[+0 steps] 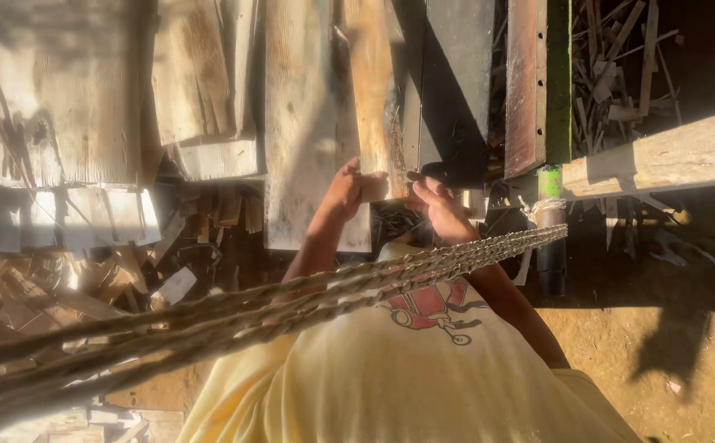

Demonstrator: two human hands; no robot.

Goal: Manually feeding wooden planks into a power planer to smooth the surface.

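Plank [371, 90]: rough, narrow, pale wood; both hands' grip at end.

No packages, labels, signs or screens visible; only a red-and-black printed graphic [430, 307] on the yellow shirt [390, 377], at chest centre.

Twisted ropes [292, 299] across foreground; scrap wood [620, 74] (piled), dirt floor [620, 344].
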